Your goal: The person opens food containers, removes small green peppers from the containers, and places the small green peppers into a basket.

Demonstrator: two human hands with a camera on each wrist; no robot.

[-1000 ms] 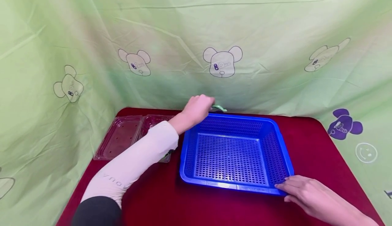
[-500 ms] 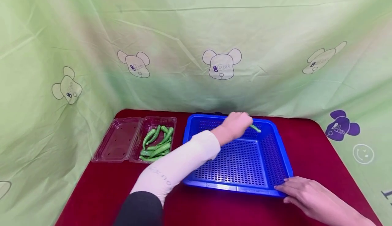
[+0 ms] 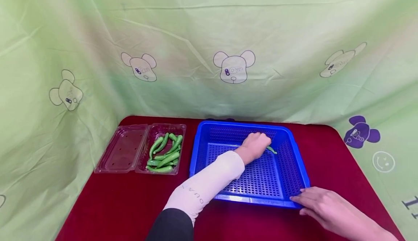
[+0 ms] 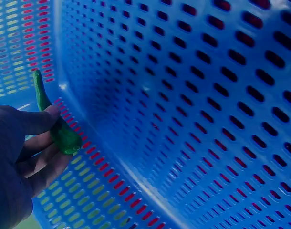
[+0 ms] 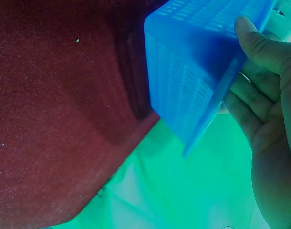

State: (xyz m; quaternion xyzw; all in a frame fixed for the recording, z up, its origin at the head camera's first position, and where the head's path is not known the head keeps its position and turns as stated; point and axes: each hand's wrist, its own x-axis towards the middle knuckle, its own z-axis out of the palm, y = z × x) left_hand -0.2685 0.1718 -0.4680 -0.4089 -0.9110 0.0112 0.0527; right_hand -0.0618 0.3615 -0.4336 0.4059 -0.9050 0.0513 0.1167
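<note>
My left hand (image 3: 256, 146) is inside the blue plastic basket (image 3: 249, 200), low near its back wall. Between thumb and fingers it pinches a slim green pepper (image 4: 64, 136); in the head view only the pepper's thin end shows past the knuckles. At the basket's near right corner, my right hand (image 3: 324, 206) grips the rim, thumb on one side and fingers on the other, as the right wrist view shows. Several more green peppers (image 3: 168, 159) lie in a clear plastic box (image 3: 139, 167) left of the basket.
The box's clear hinged lid (image 3: 121, 150) lies folded back to the left. A dark red cloth (image 3: 107, 201) covers the table. Green curtains (image 3: 183, 34) with printed bear heads hang close behind and at both sides.
My left hand has carried the pepper from behind the basket's back rim, rightward and down into the basket. Its arm no longer hides the box of peppers. My right hand stays at the corner.
</note>
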